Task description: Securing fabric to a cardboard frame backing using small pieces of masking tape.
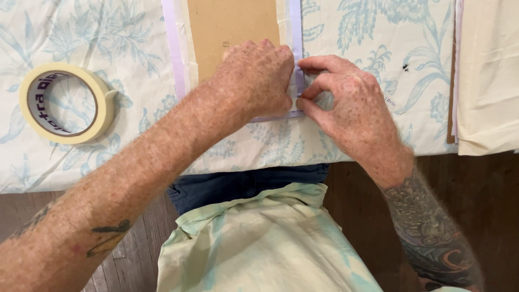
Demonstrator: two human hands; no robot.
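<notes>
While the left hand (254, 75) pressed closed-fisted on the brown card (232, 24) to pin it, the right hand (346, 103) pinched the lilac tape strip (296, 38) at the card's near right corner on the floral-clothed surface (378, 32), tape roll (65, 103) left.

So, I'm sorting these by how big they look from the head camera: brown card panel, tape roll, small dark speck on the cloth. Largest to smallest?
1. Brown card panel, though its top is cut off by the frame and the left hand covers its lower part.
2. Tape roll.
3. Dark speck, by far the smallest.
</notes>
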